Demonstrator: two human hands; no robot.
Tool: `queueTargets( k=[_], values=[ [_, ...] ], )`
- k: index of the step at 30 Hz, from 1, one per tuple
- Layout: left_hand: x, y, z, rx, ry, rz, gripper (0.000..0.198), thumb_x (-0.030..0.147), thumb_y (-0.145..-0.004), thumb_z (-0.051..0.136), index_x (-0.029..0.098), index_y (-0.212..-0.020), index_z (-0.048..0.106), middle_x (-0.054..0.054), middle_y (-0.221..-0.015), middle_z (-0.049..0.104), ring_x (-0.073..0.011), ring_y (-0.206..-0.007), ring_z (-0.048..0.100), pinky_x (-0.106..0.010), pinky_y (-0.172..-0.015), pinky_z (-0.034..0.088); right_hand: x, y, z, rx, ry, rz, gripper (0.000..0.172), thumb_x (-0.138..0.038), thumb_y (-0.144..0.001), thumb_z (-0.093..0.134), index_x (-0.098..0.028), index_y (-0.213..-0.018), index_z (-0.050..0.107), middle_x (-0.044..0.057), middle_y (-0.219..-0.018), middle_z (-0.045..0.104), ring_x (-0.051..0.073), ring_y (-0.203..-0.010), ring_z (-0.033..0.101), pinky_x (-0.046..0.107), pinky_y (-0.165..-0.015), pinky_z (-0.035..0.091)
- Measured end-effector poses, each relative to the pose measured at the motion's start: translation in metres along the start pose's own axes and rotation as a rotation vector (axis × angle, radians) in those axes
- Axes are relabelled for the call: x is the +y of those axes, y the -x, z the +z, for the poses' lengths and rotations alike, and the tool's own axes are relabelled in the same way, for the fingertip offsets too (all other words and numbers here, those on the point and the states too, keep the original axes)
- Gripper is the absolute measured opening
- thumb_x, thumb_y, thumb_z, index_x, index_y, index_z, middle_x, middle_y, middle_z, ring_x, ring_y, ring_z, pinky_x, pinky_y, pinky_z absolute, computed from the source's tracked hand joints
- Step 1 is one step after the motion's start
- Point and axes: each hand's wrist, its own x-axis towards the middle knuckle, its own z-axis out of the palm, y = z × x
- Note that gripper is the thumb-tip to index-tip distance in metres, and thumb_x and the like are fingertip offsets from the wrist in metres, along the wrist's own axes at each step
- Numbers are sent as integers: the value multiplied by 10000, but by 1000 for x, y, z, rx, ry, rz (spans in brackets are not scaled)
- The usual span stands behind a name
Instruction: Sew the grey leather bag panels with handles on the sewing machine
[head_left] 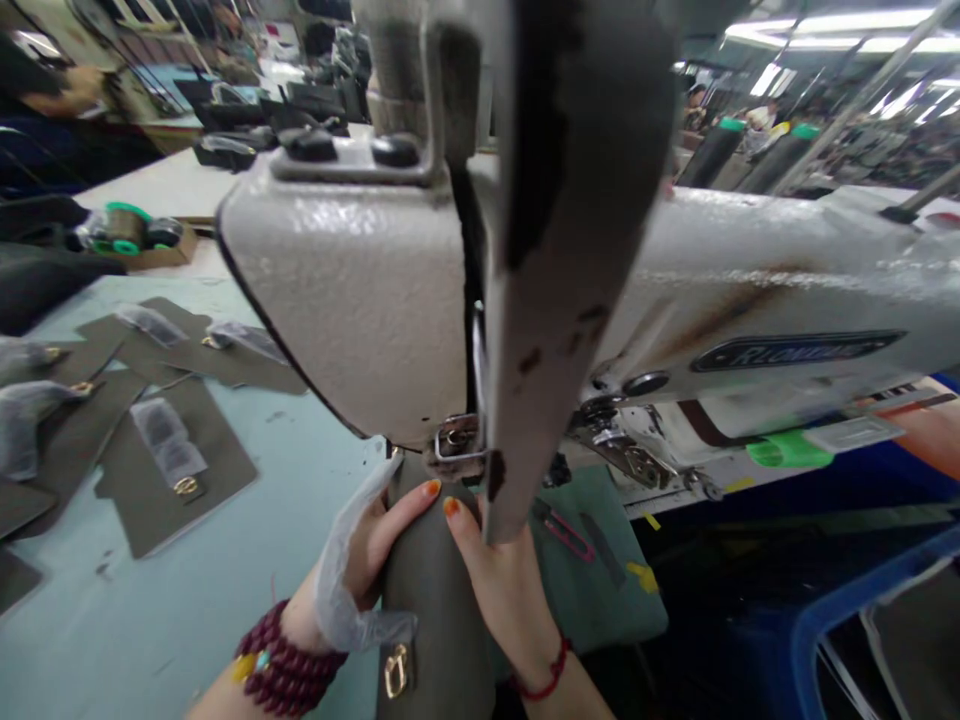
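Hands: L hand (pixel 352 570) and R hand (pixel 502 590) both grip grey leather panel (pixel 435 610) from either side. Long axis runs fwd to machine presser foot (pixel 456 450); L fingertips marginally nearer.

Bright fluorescent tubes (pixel 829 22), warped wide-angle edges, mild blur

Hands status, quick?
Left hand: closed, holding a dark olive-grey leather panel.
Right hand: closed, holding the same panel.
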Motion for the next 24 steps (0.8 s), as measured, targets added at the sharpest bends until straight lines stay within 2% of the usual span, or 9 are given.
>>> queueTargets(
  k=[2,5,8,11,13,15,17,21,24],
  values=[
    [5,-6,-1,14,-2,1,443,533,-869,553,274,-1206,676,-112,-1085,722,-363,-1030,680,-426,-791,592,-1,-5,0,19,8,-20,344,-368,-922,526,-171,-662,637,17,-626,573,162,-648,515,225,-531,336],
    [13,-12,-5,-6,-60,122,431,553,-848,560,277,-1140,714,-107,-1142,698,-368,-1177,602,-437,-974,517,-3,-11,0,40,25,-53,322,-339,-922,530,-167,-677,648,27,-661,588,173,-689,530,229,-542,343],
    [13,-15,-17,-54,-182,306,525,589,-662,736,281,-1088,745,-111,-1175,679,-412,-1273,504,-475,-1106,382,-5,-16,1,58,46,-77,326,-341,-928,527,-159,-685,648,40,-698,587,181,-725,530,235,-548,340],
    [8,-21,-33,-118,-398,551,688,678,-565,735,267,-1117,741,-126,-1211,664,-451,-1305,444,-529,-1146,289,-7,-20,3,60,78,-85,344,-340,-936,519,-153,-675,644,35,-665,549,172,-692,501,244,-555,330],
    [7,-29,-40,-177,-452,590,708,718,-539,722,265,-1082,754,-124,-1224,665,-449,-1296,455,-530,-1136,307,-6,-22,6,61,96,-80,378,-327,-937,507,-155,-617,609,14,-587,485,152,-619,455,249,-540,313],
    [10,-36,-40,-208,-382,493,662,700,-498,771,261,-994,775,-121,-1213,679,-437,-1268,495,-511,-1105,368,-5,-24,8,69,99,-73,413,-335,-945,491,-159,-580,575,-2,-540,439,139,-575,424,249,-533,308],
    [15,-38,-37,-178,-182,285,594,651,-534,800,251,-972,770,-121,-1207,687,-408,-1232,546,-483,-1066,431,-3,-24,10,70,88,-74,437,-375,-955,483,-161,-584,569,-5,-530,445,137,-571,439,241,-537,323],
    [25,-26,-28,-136,152,-115,582,539,-738,742,217,-1216,661,-132,-1127,724,-334,-1026,695,-426,-895,568,-3,-23,4,68,69,-61,459,-459,-936,514,-158,-594,563,-6,-530,476,126,-547,471,218,-502,326],
    [29,-17,-25,-212,282,-248,624,502,-737,767,233,-1280,617,-112,-1048,751,-317,-911,733,-399,-803,603,-5,-22,-3,78,59,-28,454,-480,-927,506,-161,-605,538,-15,-513,471,109,-478,457,210,-448,296]
  ],
)
